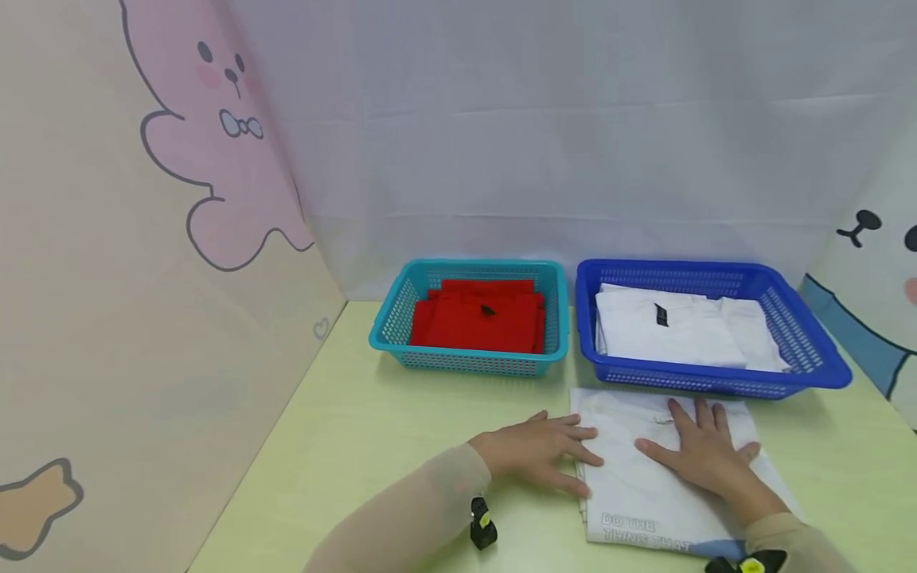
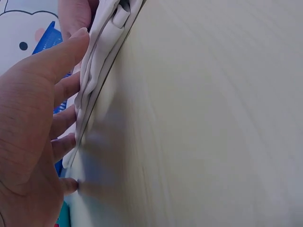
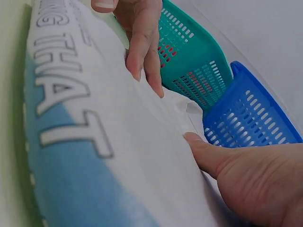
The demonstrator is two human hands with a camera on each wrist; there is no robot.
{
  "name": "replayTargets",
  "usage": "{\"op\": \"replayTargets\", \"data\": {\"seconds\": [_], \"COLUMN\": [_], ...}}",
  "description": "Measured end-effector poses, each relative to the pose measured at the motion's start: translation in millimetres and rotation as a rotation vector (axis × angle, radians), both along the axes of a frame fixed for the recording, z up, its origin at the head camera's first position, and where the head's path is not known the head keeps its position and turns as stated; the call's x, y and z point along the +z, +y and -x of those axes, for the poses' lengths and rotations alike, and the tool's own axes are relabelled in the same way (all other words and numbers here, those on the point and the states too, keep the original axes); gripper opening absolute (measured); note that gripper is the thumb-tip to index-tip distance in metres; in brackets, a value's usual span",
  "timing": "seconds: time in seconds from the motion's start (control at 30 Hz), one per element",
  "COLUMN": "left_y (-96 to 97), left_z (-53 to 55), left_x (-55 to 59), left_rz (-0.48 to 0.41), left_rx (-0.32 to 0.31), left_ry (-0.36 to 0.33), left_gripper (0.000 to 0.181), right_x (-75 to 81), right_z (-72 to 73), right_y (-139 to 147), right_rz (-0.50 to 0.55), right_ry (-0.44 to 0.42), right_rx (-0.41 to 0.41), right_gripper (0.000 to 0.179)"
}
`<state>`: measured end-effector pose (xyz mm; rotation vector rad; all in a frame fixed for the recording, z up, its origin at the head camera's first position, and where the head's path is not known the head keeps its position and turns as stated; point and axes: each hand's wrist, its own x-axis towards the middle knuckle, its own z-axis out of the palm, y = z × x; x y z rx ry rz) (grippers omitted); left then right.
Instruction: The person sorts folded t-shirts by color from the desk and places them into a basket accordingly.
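Note:
A folded white T-shirt lies on the table in front of the blue basket, with printed lettering and a blue patch at its near edge. My left hand touches its left edge with spread fingers. In the left wrist view, the thumb and fingertips of the left hand meet the layered edge of the folded shirt. On top of the shirt, toward its right side, my right hand rests with fingers spread. The right wrist view shows the right hand's thumb on the white cloth beside the print.
Behind the shirt, a blue basket holds folded white shirts. To its left stands a teal basket with folded red shirts. The pale yellow table meets patterned walls at the left, back and right.

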<state>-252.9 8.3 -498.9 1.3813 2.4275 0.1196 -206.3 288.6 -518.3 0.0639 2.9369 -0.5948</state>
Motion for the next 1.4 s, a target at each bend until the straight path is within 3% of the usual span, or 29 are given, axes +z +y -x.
{"op": "replayTargets", "data": {"seconds": [0.4,0.7,1.13,1.4], "left_y": [-43.4,-69.0,-96.0,-107.4], "left_z": [5.9,6.2,11.2,11.3], "left_x": [-8.8,-7.6,-9.6,-4.1], "left_rz": [-0.118,-0.176,-0.211,-0.197], "left_rx": [0.045,0.088,0.134,0.174], "left_ry": [-0.001,0.005,0.003,-0.018], "left_gripper": [0.049,0.048,0.046,0.046], "right_x": [0.2,2.9,-1.1,0.6], "right_z": [7.3,13.1,18.3,21.9], "right_y": [-47.2,-76.4,-108.4,-122.2], "right_rz": [0.039,0.052,0.062,0.075], "right_ry": [-0.032,-0.039,-0.035,-0.037], "right_rx": [-0.027,-0.042,-0.058,-0.059], "right_gripper": [0.115,0.116,0.116,0.115]}}
